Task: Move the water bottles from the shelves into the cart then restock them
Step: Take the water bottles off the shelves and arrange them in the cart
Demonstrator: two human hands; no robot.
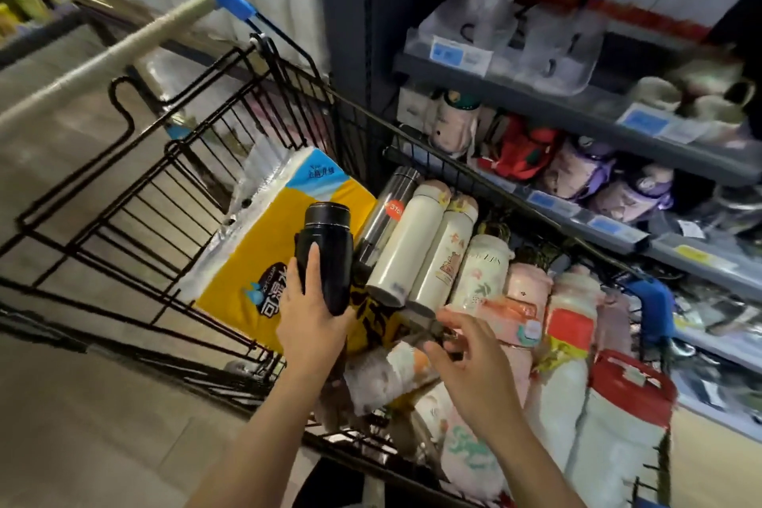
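My left hand (311, 311) grips a black flask (328, 250) by its lower body, held upright above the black wire cart (136, 194). My right hand (466, 359) hovers over the bottles in the cart with fingers spread and relaxed, holding nothing. Lying in the cart are a steel flask (385, 214), two cream flasks (402, 243), a floral white bottle (480, 272), pink bottles (525, 293) and several white bottles with red lids (614, 417). More bottles (585, 173) lie on the grey shelves (577, 219) to the right.
A yellow pack of tissue paper (255, 256) fills the cart's left half. The cart's handle (103, 58) with blue end caps runs at upper left. Glass jugs (490, 0) and mugs (697, 95) stand on the upper shelf. Tiled floor lies on the left.
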